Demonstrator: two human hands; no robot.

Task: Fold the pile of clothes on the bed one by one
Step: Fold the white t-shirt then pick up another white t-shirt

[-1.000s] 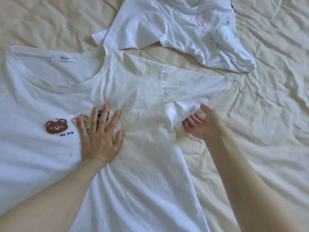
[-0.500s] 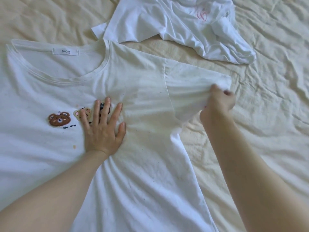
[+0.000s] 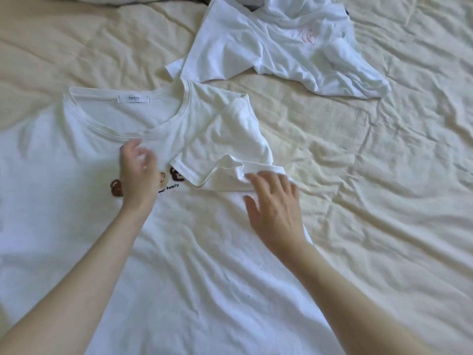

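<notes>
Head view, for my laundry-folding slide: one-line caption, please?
Both hands, left hand and right hand, open over a white bear-print T-shirt, its sleeve folded inward on the bed.

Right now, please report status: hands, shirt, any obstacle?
Left hand open, blurred, over bear T-shirt. Right hand open, fingers on folded-in sleeve. Crumpled white shirt lies beyond, apart.

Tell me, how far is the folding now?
Done: the sleeve of the bear T-shirt lies folded over its chest. In hand: the right hand flattens that fold; the left hand hovers. Left: the shirt's other folds and the crumpled white shirt behind.
</notes>
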